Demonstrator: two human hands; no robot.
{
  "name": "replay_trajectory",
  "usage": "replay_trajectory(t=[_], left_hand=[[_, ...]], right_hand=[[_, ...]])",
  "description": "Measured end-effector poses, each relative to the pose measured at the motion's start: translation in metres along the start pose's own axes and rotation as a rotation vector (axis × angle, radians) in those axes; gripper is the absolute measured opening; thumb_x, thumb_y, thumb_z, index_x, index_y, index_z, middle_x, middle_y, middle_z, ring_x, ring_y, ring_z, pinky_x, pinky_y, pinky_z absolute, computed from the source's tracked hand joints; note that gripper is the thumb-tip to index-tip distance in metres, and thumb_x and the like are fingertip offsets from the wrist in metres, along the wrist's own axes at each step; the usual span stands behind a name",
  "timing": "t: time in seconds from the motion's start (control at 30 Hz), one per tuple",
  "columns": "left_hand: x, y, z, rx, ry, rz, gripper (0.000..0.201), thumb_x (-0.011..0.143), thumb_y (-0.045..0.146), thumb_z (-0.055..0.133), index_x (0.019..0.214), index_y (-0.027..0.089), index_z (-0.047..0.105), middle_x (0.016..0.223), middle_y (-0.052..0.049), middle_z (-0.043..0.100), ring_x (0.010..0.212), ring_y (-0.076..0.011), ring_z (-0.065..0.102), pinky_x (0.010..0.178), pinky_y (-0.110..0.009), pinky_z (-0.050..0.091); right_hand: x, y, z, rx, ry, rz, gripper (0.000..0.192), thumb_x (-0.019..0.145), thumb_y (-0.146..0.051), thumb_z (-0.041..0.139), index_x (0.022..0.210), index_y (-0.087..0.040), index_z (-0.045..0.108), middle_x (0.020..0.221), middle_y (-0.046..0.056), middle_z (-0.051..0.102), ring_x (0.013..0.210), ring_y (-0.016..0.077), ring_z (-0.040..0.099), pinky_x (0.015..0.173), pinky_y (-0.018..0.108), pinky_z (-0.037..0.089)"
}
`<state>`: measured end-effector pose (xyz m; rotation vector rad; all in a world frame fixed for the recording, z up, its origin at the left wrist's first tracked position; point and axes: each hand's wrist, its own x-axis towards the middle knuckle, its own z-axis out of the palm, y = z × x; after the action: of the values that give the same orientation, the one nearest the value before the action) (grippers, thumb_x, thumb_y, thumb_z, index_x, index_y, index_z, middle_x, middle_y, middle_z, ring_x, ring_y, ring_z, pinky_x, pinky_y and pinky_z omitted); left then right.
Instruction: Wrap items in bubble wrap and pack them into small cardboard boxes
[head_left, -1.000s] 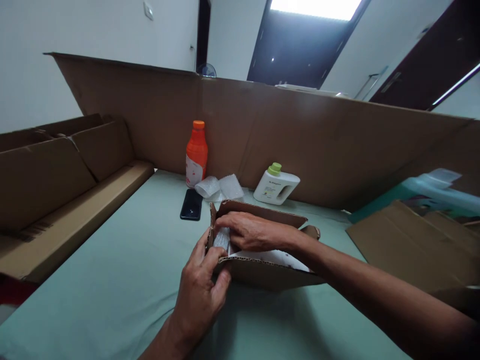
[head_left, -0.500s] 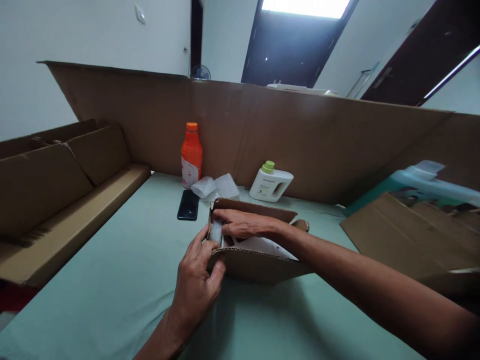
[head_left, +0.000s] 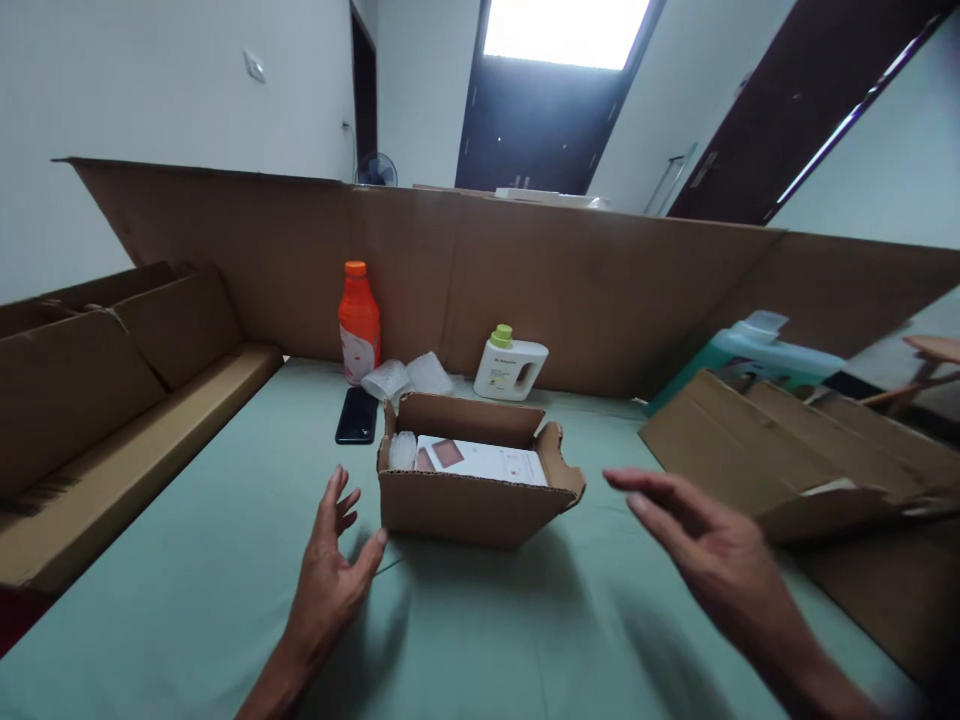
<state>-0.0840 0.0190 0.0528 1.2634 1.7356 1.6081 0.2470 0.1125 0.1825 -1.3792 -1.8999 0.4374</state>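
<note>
An open cardboard box [head_left: 457,512] stands on the green cloth in front of me, its top flaps up. Inside lies a white printed carton [head_left: 487,462] with a pinkish square on it. Clear bubble wrap [head_left: 403,450] fills the left end beside the carton. Just off the box's left corner is my left hand [head_left: 330,570], fingers apart and holding nothing. My right hand [head_left: 709,550] hovers to the right of the box, slightly blurred, thumb and fingers stretched out, with nothing in it. Neither hand visibly grips the box.
Behind the box are a black phone [head_left: 357,416], loose bubble wrap [head_left: 409,377], an orange bottle [head_left: 360,325] and a white bottle with green cap [head_left: 511,368]. Cardboard boxes [head_left: 90,390] line the left. At right, more cardboard [head_left: 720,440] stands before a teal bottle [head_left: 750,350].
My right hand has come out of the box and moved right. My left hand has let go of the box's left corner and drawn back. The view has shifted slightly.
</note>
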Motion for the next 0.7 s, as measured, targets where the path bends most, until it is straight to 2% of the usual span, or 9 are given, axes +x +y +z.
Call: replay_trajectory(t=[0.07,0.13,0.2,0.27,0.37,0.47,0.57,0.63,0.7], left_hand=[[-0.001,-0.011,-0.006,0.006,-0.043,-0.043,0.082,0.088,0.042,0.064,0.157,0.030,0.022,0.161,-0.018,0.035,0.137,-0.0345,0.052,0.107,-0.056,0.048],[0.004,-0.014,-0.005,-0.002,-0.080,-0.052,0.083,0.086,0.043,0.066,0.156,0.029,0.024,0.162,-0.018,0.034,0.140,-0.0343,0.049,0.108,-0.054,0.047],[0.014,-0.010,0.005,-0.030,-0.124,-0.046,0.082,0.084,0.042,0.067,0.155,0.026,0.028,0.158,-0.018,0.040,0.139,-0.0333,0.050,0.107,-0.052,0.048],[0.023,-0.002,0.019,-0.055,-0.164,-0.042,0.077,0.081,0.041,0.067,0.149,0.021,0.036,0.147,-0.018,0.053,0.131,-0.0321,0.057,0.104,-0.051,0.051],[0.019,0.008,0.031,-0.065,-0.209,-0.039,0.065,0.081,0.038,0.065,0.140,0.018,0.046,0.129,-0.015,0.065,0.116,-0.0280,0.067,0.099,-0.046,0.055],[-0.022,0.005,0.022,-0.017,-0.228,0.005,0.059,0.084,0.036,0.063,0.139,0.021,0.047,0.129,-0.014,0.065,0.115,-0.0282,0.067,0.098,-0.046,0.056],[-0.087,-0.008,0.006,0.117,-0.137,0.036,0.066,0.085,0.034,0.064,0.146,0.022,0.042,0.137,-0.018,0.060,0.127,-0.0350,0.060,0.107,-0.056,0.049],[-0.127,-0.013,0.002,0.167,-0.104,0.046,0.076,0.085,0.032,0.064,0.154,0.023,0.031,0.148,-0.020,0.050,0.134,-0.0384,0.054,0.109,-0.058,0.047],[-0.155,-0.015,0.003,0.150,-0.157,0.083,0.083,0.083,0.030,0.065,0.157,0.026,0.027,0.155,-0.019,0.042,0.138,-0.0395,0.050,0.103,-0.053,0.053]], right_hand=[[-0.026,0.037,0.021,0.094,-0.054,0.131,0.039,0.084,-0.053,0.063,0.111,-0.027,0.070,0.115,0.010,0.075,0.103,0.0313,0.071,0.088,0.048,0.058],[-0.038,0.054,0.051,0.203,-0.134,0.167,0.052,0.082,-0.052,0.066,0.126,-0.025,0.063,0.128,0.013,0.069,0.112,0.0324,0.068,0.088,0.047,0.059],[-0.036,0.053,0.081,0.299,-0.201,0.149,0.063,0.078,-0.051,0.069,0.133,-0.023,0.056,0.133,0.015,0.066,0.118,0.0336,0.065,0.089,0.046,0.059],[-0.028,0.043,0.102,0.365,-0.252,0.153,0.064,0.075,-0.051,0.069,0.129,-0.020,0.056,0.128,0.016,0.068,0.109,0.0335,0.069,0.086,0.047,0.060],[-0.029,0.035,0.112,0.374,-0.266,0.202,0.052,0.079,-0.050,0.062,0.120,-0.019,0.059,0.111,0.014,0.074,0.088,0.0316,0.073,0.080,0.047,0.060],[-0.052,0.037,0.105,0.314,-0.235,0.177,0.041,0.083,-0.044,0.059,0.117,-0.022,0.064,0.108,0.012,0.076,0.098,0.0350,0.072,0.085,0.051,0.059],[-0.067,0.041,0.095,0.316,-0.290,0.131,0.038,0.081,-0.040,0.061,0.114,-0.023,0.069,0.113,0.012,0.075,0.110,0.0370,0.068,0.093,0.054,0.056],[-0.059,0.040,0.092,0.383,-0.376,0.097,0.041,0.078,-0.038,0.065,0.116,-0.023,0.069,0.118,0.012,0.074,0.113,0.0364,0.067,0.099,0.054,0.053],[-0.040,0.040,0.094,0.490,-0.421,0.083,0.050,0.076,-0.037,0.068,0.123,-0.021,0.065,0.127,0.013,0.070,0.116,0.0350,0.065,0.101,0.053,0.052]])
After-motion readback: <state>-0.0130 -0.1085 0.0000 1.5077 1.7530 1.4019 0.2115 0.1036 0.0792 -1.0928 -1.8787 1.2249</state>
